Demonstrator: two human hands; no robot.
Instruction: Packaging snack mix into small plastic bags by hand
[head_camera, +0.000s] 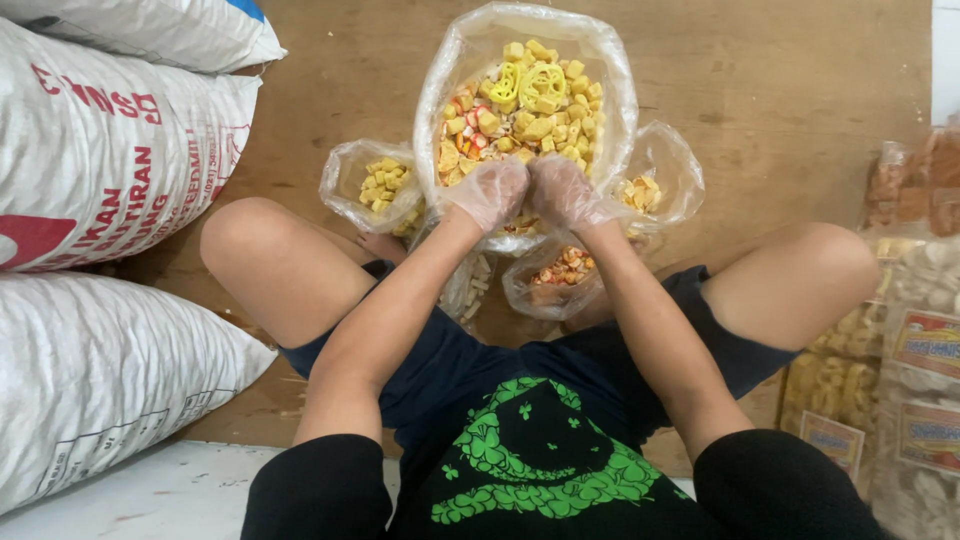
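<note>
I sit cross-legged on a wooden floor. A large clear plastic bag (455, 70) stands open in front of me, full of mixed yellow, white and orange-red snack pieces. My left hand (488, 192) and my right hand (563, 191), both in thin clear plastic gloves, are side by side at the bag's near rim, fingers curled. Whether they grip the rim or hold snack pieces I cannot tell. Smaller clear bags sit around them: one with yellow pieces (380, 185) to the left, one to the right (660, 180), one with orange pieces (562, 275) below.
Big white woven sacks (100, 160) with red print lie stacked on the left. Packed clear bags of crackers with labels (915, 360) stand on the right. My bare knees flank the small bags. A white floor edge (150, 490) runs at bottom left.
</note>
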